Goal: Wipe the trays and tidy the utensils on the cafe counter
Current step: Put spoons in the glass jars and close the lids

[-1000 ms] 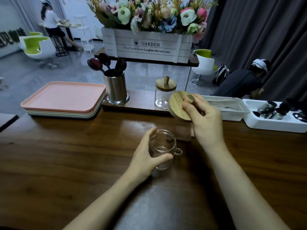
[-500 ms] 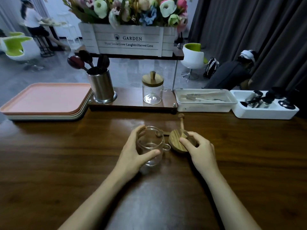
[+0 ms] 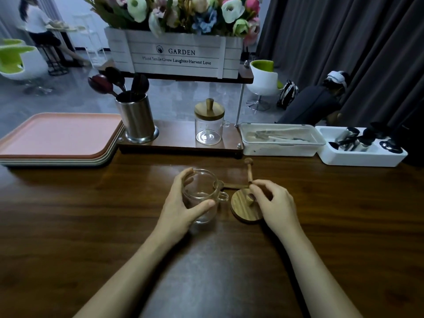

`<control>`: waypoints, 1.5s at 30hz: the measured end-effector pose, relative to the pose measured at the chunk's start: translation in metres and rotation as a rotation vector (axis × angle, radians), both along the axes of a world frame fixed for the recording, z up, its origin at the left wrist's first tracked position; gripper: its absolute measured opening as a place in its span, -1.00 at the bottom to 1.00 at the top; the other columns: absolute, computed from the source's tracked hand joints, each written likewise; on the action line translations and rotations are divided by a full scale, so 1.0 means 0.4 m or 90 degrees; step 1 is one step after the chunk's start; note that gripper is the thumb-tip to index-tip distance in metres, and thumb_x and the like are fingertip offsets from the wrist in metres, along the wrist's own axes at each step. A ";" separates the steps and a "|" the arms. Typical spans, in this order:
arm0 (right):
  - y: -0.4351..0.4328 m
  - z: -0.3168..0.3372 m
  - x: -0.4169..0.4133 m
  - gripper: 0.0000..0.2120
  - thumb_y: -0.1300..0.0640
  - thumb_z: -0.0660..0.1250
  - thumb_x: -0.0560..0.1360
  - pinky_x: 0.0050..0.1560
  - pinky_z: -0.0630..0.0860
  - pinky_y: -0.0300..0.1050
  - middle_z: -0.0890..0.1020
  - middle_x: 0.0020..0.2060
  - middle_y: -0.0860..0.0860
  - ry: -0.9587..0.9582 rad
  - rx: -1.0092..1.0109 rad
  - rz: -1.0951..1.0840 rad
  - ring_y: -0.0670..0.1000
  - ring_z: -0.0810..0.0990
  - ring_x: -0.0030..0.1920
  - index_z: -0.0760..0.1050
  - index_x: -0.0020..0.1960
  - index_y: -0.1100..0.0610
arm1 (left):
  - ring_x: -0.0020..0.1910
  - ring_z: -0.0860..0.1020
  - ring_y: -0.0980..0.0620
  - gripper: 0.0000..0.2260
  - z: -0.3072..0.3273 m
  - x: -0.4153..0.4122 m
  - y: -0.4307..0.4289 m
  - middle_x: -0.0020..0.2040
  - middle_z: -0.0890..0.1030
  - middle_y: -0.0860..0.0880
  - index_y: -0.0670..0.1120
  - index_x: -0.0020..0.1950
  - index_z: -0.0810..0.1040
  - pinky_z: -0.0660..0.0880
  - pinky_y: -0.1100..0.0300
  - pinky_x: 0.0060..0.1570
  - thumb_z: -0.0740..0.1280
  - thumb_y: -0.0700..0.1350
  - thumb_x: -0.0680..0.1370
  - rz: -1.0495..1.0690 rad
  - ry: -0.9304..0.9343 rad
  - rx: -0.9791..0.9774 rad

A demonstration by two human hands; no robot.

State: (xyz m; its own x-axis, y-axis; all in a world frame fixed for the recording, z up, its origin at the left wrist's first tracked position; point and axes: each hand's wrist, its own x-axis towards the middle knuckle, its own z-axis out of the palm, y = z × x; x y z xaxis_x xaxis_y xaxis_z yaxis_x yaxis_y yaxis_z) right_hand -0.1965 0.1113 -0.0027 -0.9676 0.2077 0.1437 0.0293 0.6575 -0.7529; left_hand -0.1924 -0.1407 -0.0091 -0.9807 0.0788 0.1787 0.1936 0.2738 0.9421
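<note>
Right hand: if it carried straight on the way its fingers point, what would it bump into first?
Most likely the small wooden spoon: the right hand's fingertips point at its near end, just beyond the wooden lid, and may already touch it.

Clear glass jar, wooden lid, glossy wood counter

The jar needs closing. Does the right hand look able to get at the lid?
Likely yes: the lid lies knob up on the counter, partly under the right hand, nothing covering it; the left hand holds the jar.
</note>
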 end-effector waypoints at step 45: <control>-0.105 0.212 -0.061 -0.92 0.15 0.47 0.50 0.06 0.61 0.17 0.69 -0.22 0.06 -0.046 -0.129 0.279 0.12 0.67 -0.10 0.60 -0.05 0.01 | 0.38 0.46 0.23 -0.23 0.000 0.023 0.013 0.33 0.52 0.27 0.17 0.49 0.31 0.38 0.23 0.40 0.60 0.05 0.37 0.001 0.015 0.005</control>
